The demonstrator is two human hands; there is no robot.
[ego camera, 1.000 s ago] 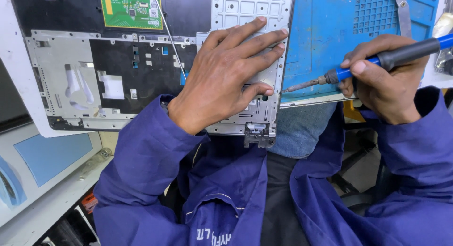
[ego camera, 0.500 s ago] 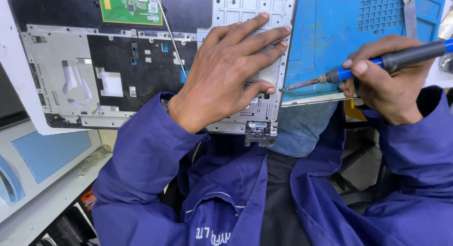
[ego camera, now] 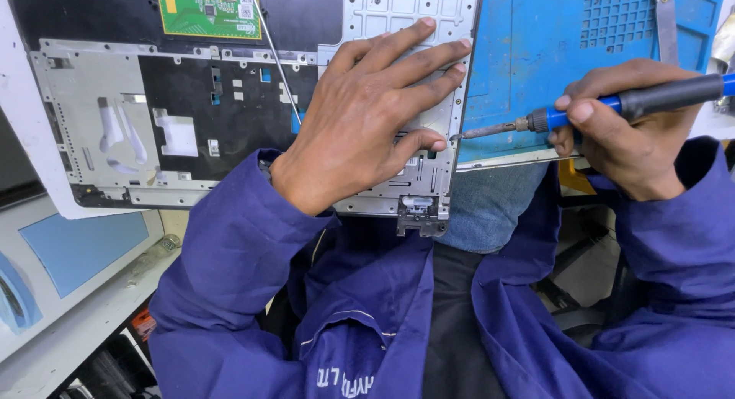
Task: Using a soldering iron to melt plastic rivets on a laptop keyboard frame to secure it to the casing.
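— The screwdriver?
— Blue handle, black grip, grey metal shaft.
— The laptop casing?
— Silver and black, with a green circuit board.
— The mat?
— Blue. Sleeves navy.

A blue work mat covers the bench at upper right, with a grid of small square recesses near its top edge. A grey metal strip lies across that grid. At lower left, a white shelf carries a clear bottle lying on its side.
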